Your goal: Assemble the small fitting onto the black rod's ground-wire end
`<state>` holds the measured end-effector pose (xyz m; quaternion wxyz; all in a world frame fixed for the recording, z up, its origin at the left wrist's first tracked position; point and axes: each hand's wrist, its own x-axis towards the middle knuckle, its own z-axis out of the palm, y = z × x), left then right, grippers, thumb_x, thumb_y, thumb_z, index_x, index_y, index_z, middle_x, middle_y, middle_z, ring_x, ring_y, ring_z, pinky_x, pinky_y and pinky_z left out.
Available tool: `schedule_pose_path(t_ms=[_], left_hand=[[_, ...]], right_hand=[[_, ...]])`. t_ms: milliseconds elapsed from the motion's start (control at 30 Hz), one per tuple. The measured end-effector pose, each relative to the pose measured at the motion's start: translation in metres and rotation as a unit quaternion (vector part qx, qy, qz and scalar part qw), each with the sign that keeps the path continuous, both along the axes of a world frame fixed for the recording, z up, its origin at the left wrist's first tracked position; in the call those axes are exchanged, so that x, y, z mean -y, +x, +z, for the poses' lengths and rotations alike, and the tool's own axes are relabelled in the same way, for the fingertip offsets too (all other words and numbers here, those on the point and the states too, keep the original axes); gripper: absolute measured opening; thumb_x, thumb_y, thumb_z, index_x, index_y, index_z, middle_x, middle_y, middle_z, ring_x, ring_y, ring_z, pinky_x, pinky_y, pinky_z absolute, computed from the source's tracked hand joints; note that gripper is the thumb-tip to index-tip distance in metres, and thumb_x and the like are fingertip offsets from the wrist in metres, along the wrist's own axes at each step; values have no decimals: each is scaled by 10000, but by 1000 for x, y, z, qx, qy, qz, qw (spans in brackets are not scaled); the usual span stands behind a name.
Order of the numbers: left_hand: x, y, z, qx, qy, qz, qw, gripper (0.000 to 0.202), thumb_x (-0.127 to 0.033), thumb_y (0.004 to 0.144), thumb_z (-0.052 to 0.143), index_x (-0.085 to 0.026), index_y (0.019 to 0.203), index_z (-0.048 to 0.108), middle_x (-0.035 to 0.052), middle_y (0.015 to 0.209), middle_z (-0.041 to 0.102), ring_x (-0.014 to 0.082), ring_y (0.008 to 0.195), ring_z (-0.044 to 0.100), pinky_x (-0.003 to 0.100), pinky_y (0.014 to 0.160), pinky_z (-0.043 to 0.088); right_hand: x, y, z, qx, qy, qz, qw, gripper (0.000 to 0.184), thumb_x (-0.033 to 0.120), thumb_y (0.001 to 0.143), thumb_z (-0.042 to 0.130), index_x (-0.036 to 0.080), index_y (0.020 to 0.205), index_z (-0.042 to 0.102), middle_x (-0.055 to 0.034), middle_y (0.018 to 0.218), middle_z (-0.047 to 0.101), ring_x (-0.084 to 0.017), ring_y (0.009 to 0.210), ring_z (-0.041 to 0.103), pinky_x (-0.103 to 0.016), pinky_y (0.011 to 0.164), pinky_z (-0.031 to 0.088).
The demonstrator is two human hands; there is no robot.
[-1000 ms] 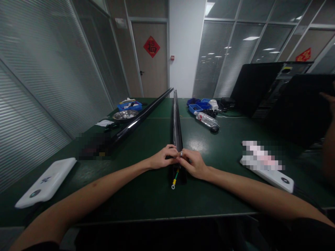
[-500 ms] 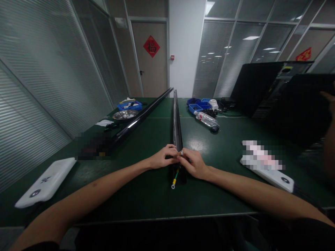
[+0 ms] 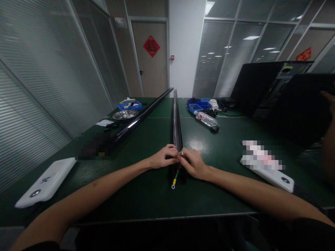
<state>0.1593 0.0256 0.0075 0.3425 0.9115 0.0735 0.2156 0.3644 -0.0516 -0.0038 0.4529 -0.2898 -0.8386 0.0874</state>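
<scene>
A long dark channel-shaped rail (image 3: 176, 118) runs away from me along the middle of the green table. Both hands meet over its near end, fingertips pinched together. My left hand (image 3: 165, 156) is closed at the rail's left side; what its fingers pinch is hidden. My right hand (image 3: 193, 162) is closed at the right side, and a small shiny metal piece (image 3: 182, 153) shows at its fingers. Below the hands a green-yellow wire (image 3: 177, 174) comes out toward me, ending in a ring terminal (image 3: 173, 186).
A second dark rail (image 3: 138, 120) lies slanted at the left, near a metal bowl (image 3: 125, 114) and a blue tray (image 3: 130, 106). On the right are a plastic bottle (image 3: 206, 119), blue bins (image 3: 195, 108) and a white device (image 3: 274, 178). Another white device (image 3: 47, 181) lies front left. A person's arm (image 3: 330, 132) shows far right.
</scene>
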Motion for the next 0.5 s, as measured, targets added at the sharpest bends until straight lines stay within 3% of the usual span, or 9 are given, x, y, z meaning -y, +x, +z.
schedule_pose_path(t_ms=[500], left_hand=[[-3,-1,0,-10,-13,-5,1000,238,-425,972,639,-201,925,709,-2,1014,730,178,1021,624,396,1180,214]], right_hand=[[-1,1,-3,16,-8,-2,1000,165,244,1035,471,198,881,508,1,758,524,-143,631,506,-276,596,400]])
